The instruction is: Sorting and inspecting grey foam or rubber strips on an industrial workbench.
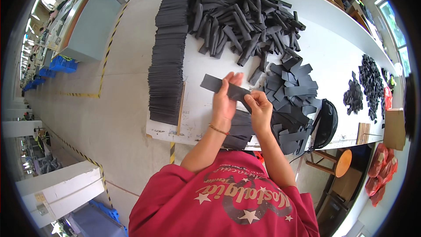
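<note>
Though both hands [243, 105] grip the strip [226, 88], its mid is hidden.

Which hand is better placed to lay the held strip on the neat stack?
Left, probably. The left hand grips the dark strip nearer its free end, which points toward the neat stack on that side. The right hand pinches the other end, by the loose pile.

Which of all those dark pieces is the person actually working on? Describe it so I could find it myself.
Start at the long white table, then find the two hands over its near edge. The flat dark grey strip stretches between them, the left hand and right hand each gripping it. Unlike the stacked, folded or heaped pieces around, it alone is lifted and spread out.
</note>
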The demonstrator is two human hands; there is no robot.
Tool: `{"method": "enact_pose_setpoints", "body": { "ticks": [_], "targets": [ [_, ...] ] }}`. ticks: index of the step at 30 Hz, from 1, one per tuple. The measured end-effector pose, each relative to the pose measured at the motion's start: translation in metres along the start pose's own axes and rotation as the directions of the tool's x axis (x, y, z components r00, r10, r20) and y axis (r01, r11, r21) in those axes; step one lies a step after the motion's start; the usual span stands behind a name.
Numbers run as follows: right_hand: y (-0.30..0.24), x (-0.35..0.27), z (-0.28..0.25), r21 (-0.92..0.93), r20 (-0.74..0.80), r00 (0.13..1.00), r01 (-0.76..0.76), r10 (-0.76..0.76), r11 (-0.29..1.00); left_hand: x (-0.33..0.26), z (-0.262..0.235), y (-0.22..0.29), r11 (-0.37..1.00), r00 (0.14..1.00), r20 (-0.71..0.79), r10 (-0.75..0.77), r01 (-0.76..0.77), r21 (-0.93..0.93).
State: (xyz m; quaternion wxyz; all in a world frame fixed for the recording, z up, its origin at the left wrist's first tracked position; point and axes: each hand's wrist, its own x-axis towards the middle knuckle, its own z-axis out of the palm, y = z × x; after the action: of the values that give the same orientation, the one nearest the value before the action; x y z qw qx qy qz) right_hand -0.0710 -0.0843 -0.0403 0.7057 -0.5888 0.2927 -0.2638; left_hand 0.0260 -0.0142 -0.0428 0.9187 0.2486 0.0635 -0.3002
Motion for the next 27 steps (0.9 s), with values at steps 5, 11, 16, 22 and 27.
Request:
{"method": "enact_pose_setpoints", "body": {
  "ticks": [5, 11, 16, 22, 27],
  "targets": [
    [-0.029, -0.010, -0.008, 0.071, -0.030, 0.994, -0.101, 0.103, 0.992, -0.006, 0.004, 0.006, 0.992, 0.972, 0.206, -0.114, 0.101, 0.072],
    [-0.023, -0.002, -0.013, -0.341, 0.052, 0.935, 0.347, -0.351, 0.874, -0.005, -0.013, 0.016, 0.966, 1.000, 0.012, 0.006, -0.009, 0.259],
    [-0.025, -0.001, -0.022, -0.353, 0.098, 0.934, 0.354, -0.342, 0.866, -0.009, -0.024, 0.032, 0.951, 0.995, -0.032, 0.092, -0.078, 0.300],
    [-0.020, 0.003, -0.023, 0.000, 0.075, 0.996, -0.052, 0.052, 0.999, -0.012, -0.026, 0.028, 0.959, 0.996, -0.006, 0.091, -0.086, 0.270],
    [-0.011, -0.003, -0.031, -0.151, 0.197, 0.959, -0.175, 0.203, 0.973, -0.009, -0.031, 0.030, 0.914, 0.984, -0.146, 0.104, -0.037, 0.404]
  ]
}}
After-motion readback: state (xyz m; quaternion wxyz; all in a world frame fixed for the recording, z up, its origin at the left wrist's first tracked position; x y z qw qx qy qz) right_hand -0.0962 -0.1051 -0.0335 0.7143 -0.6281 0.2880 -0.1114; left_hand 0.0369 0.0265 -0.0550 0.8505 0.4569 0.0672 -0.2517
